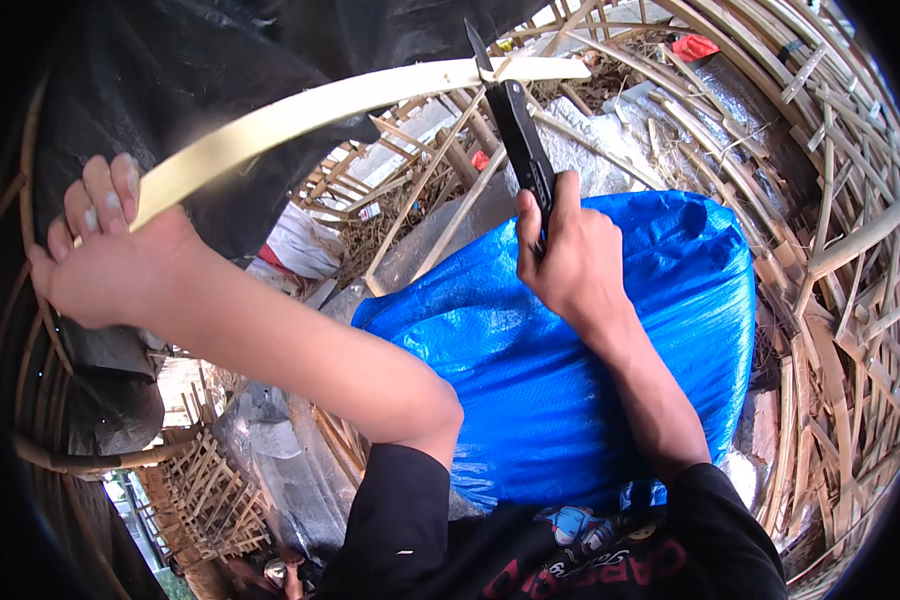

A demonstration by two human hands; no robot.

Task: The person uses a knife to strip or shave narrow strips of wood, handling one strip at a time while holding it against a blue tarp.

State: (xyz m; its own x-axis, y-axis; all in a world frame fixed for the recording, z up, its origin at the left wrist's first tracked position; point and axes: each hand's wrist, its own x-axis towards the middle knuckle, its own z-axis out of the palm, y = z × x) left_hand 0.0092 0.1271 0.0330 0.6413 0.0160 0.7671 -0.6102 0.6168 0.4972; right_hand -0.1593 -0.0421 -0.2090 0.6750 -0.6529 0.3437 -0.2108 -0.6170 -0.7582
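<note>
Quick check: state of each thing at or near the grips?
Pale, flat wooden strip: bowed, held at left end.
Black folding knife: open, blade across the strip.
Shiny blue plastic sheet: draped, creased.
Black plastic sheeting: creased, hanging.
Left grip: closed on strip.
Right grip: closed on knife handle.

knife (521,135) across strip (340,101), probably touching

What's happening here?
A person's left hand grips a pale, curved strip toward its left end. The right hand holds a black-handled knife, its blade crossing the strip near the other end; the strip is in one piece. A blue sheet lies below the right forearm, with bamboo-like sticks along the right.
</note>
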